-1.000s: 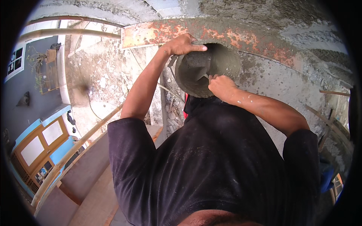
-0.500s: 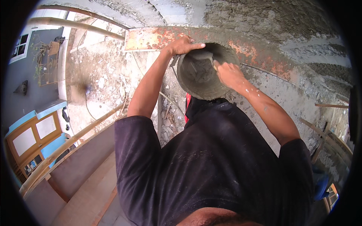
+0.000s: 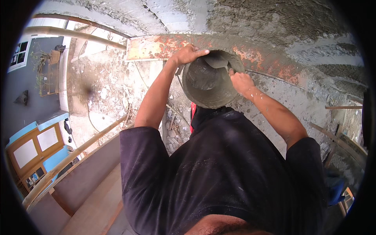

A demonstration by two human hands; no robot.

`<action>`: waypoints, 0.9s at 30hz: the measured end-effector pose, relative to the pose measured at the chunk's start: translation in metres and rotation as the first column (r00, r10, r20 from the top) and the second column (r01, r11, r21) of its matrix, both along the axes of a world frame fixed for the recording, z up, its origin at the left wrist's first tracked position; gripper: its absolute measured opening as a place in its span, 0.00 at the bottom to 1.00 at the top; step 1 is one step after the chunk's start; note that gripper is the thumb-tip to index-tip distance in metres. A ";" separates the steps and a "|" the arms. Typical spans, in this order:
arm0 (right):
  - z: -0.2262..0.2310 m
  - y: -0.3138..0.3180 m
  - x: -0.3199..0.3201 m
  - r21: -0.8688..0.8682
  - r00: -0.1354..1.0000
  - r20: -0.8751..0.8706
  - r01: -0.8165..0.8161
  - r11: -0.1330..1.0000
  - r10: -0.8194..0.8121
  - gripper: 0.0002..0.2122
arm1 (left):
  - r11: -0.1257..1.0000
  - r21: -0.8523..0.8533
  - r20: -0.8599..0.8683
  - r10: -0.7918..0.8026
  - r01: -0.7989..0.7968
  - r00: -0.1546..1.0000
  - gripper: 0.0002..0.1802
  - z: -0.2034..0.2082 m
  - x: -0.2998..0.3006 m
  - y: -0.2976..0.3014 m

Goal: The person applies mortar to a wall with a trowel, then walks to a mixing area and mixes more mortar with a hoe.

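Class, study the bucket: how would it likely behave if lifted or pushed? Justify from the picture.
The bucket is probably fairly stiff: its rim looks round under the left hand. It may be heavier than when clean, as grey mortar coats its inside. Tipped onto its side, it could roll, given its round rim.

No lettering, number or sign can be read anywhere. The bucket (image 3: 225,89) at upper centre is plainly grey, the dark shirt (image 3: 225,168) at lower centre bears only pale smudges, and the board (image 3: 145,49) across the upper part is blotched orange. Small blue and white shapes (image 3: 35,177) at lower left are too tiny to tell.
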State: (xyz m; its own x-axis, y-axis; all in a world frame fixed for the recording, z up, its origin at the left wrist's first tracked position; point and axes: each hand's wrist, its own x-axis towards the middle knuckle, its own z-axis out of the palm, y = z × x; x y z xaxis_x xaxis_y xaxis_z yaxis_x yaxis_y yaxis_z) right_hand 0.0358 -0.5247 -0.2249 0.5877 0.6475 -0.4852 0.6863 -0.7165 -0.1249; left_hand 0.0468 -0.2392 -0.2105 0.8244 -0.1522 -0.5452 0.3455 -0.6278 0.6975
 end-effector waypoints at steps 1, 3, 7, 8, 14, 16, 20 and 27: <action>-0.005 -0.011 -0.008 -0.080 0.991 -0.085 0.093 0.992 -0.100 0.16 | 1.000 -0.005 0.010 0.022 -0.022 1.000 0.46 -0.003 0.000 -0.001; 0.003 -0.012 -0.022 -0.089 0.991 -0.121 0.044 0.995 -0.054 0.15 | 0.995 -0.009 0.123 0.104 -0.104 0.987 0.45 -0.018 -0.002 0.003; 0.063 0.021 -0.015 0.017 0.985 -0.175 0.006 1.000 -0.003 0.13 | 0.996 0.040 0.098 0.076 -0.080 0.992 0.45 0.016 0.003 -0.006; 0.061 0.023 -0.008 0.007 0.986 -0.167 0.016 1.000 -0.015 0.13 | 0.998 0.014 0.102 0.056 -0.058 0.993 0.45 0.025 0.004 -0.016; -0.017 -0.017 -0.021 -0.012 0.980 -0.195 -0.038 0.999 0.035 0.14 | 0.999 -0.007 0.203 0.034 -0.033 0.979 0.47 0.006 0.015 -0.022; 0.043 0.002 -0.002 -0.006 0.978 -0.206 0.028 1.000 -0.029 0.13 | 0.999 0.003 0.218 0.048 -0.050 0.975 0.47 0.012 0.009 -0.019; 0.047 0.023 0.001 0.082 0.967 -0.172 0.202 0.976 -0.186 0.13 | 0.999 0.016 0.223 0.037 -0.042 0.974 0.48 0.014 0.013 -0.027; 0.063 0.022 0.014 0.135 0.935 -0.243 0.295 0.946 -0.257 0.11 | 0.991 0.033 0.043 0.126 -0.128 0.991 0.50 -0.011 0.009 0.021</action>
